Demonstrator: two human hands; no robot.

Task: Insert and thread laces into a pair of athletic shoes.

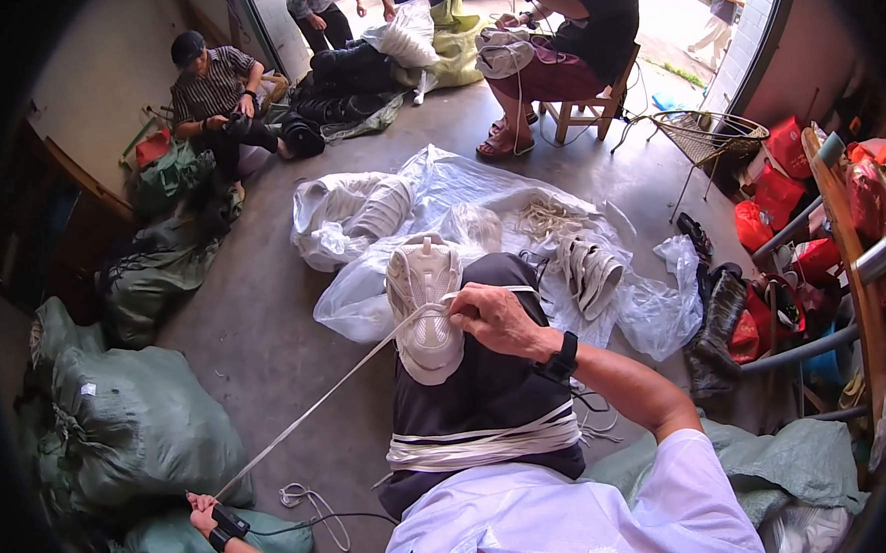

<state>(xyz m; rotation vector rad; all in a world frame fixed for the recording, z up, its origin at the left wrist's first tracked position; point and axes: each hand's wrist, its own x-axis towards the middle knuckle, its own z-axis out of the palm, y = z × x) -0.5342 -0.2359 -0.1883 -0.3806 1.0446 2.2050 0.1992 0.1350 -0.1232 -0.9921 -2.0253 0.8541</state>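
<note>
A white lace-up sneaker (429, 348) rests on my dark-trousered lap, its toe toward me. My right hand (501, 318), with a black band on the wrist, is closed at the shoe's lacing and pinches a white shoelace there. From the shoe another stretch of shoelace (342, 378) runs taut to the lower left. Its far end is gripped in my left hand (203, 514), held out at arm's length beside green sacks. A bundle of loose white laces (484, 444) lies across my thighs.
Clear plastic sheeting (448, 182) on the floor ahead bears white shoe parts (591, 274) and wrapped shoes (366, 212). Stuffed green sacks (155, 422) stand left. Right are a wooden-edged table (849, 268), red bags (776, 194) and a wire chair (706, 135). Several people sit or stand farther off.
</note>
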